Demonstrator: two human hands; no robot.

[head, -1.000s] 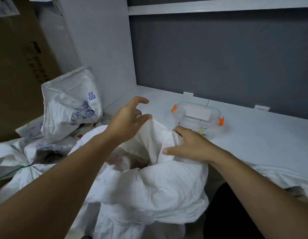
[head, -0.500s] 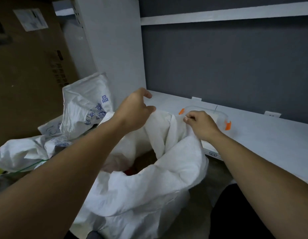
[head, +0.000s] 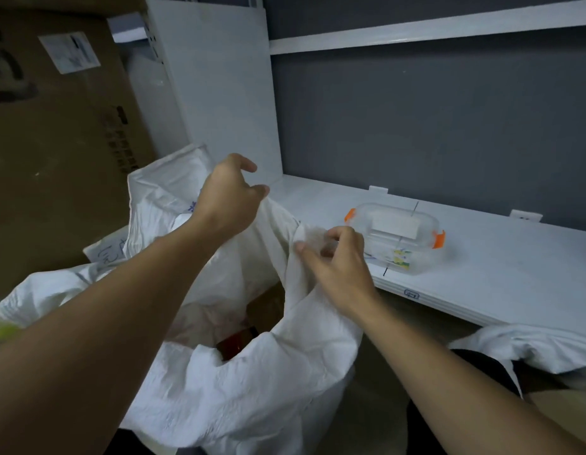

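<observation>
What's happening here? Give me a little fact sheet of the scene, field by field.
activity: a person holds the mouth of a white sack open with both hands
left hand: pinches the far rim of the sack
right hand: grips a fold of the rim on the shelf side
inside the sack: a dark reddish-brown thing, too hidden to name
shelf: white, bears a clear box with orange clips
left side: cardboard box, with a second sack in front of it
</observation>
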